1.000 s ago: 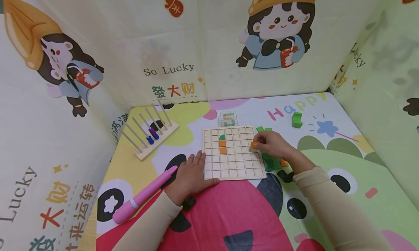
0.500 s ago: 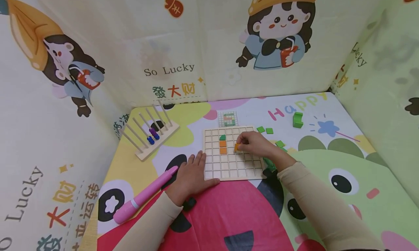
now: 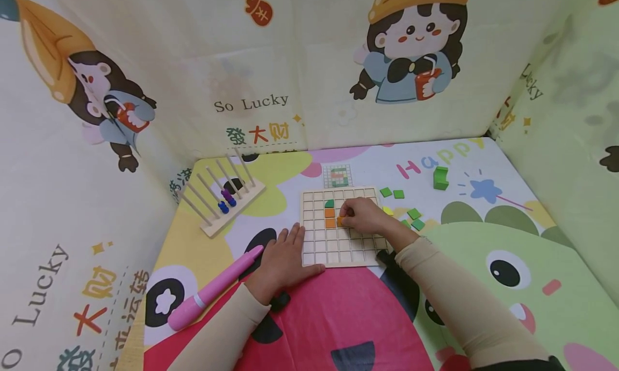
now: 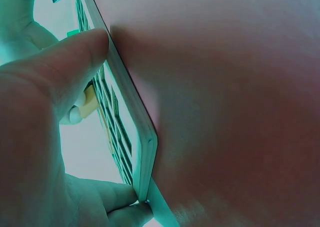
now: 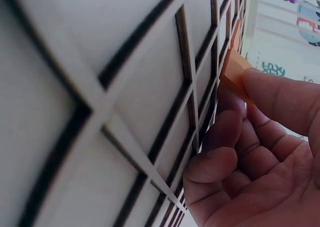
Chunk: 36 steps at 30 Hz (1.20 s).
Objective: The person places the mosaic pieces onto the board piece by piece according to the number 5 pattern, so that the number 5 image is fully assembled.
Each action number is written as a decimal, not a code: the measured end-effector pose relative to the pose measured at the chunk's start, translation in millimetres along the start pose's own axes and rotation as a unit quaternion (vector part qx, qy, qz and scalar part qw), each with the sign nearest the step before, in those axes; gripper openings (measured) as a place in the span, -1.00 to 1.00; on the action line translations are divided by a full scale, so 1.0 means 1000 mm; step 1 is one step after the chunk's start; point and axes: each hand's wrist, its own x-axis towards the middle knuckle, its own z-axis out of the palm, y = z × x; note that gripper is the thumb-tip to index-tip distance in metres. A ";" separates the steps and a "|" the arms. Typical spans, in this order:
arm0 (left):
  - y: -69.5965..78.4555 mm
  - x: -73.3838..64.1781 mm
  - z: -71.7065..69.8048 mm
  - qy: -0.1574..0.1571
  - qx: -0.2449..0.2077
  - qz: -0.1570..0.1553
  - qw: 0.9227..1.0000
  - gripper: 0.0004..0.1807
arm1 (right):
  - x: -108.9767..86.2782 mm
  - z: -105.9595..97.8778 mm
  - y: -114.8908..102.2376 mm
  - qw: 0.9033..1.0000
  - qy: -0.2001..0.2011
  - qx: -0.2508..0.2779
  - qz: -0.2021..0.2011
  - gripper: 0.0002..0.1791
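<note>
Between the thumb and fingertip of the right hand (image 3: 365, 216) sits an orange tile (image 3: 340, 221), pinched and tilted in the right wrist view, over the grid board (image 3: 316, 247); whether it touches the board I cannot tell. Just left of these fingers, in one column of the grid, lie a second orange tile (image 3: 330, 223), a third orange tile (image 3: 330, 213) beyond it, and a green rounded tile (image 3: 329, 204) at the far end. The right hand's other fingers curl in toward its palm. Nearer the person and to the left of the pinching fingers, the left hand (image 3: 285, 258) lies with its fingers spread at the board's left edge, its thumb extended along the near edge. Ahead of the right fingers, past the far edge, lies a small pattern card (image 3: 337, 176). To their right, beside the board, loose green tiles (image 3: 414, 214) lie scattered with a yellow piece (image 3: 388, 211) partly hidden by the hand; farther right and ahead stands a green curved block (image 3: 440, 178). Left of and beyond the left hand's fingers, a peg rack (image 3: 209, 230) carries blue beads (image 3: 223, 207) and purple beads (image 3: 227, 195). A pink pen-shaped object (image 3: 216, 287) lies left of that hand on the counter (image 3: 309, 328), with its colourful printed cover.
</note>
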 end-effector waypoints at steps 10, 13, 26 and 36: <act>-0.001 0.000 0.000 0.001 -0.001 0.002 1.000 0.25 | 0.001 0.001 -0.004 1.000 -0.002 -0.024 0.002 -0.94; -0.001 0.000 0.001 0.002 0.001 0.003 1.000 0.25 | 0.001 0.001 -0.005 0.999 0.001 -0.038 0.005 -0.95; -0.002 0.001 0.001 0.004 0.003 0.004 1.000 0.26 | 0.004 0.004 -0.013 0.995 0.004 -0.104 0.000 -0.96; -0.002 0.001 0.001 0.007 0.002 0.006 1.000 0.26 | -0.002 0.002 -0.009 0.998 0.003 -0.061 -0.011 -0.91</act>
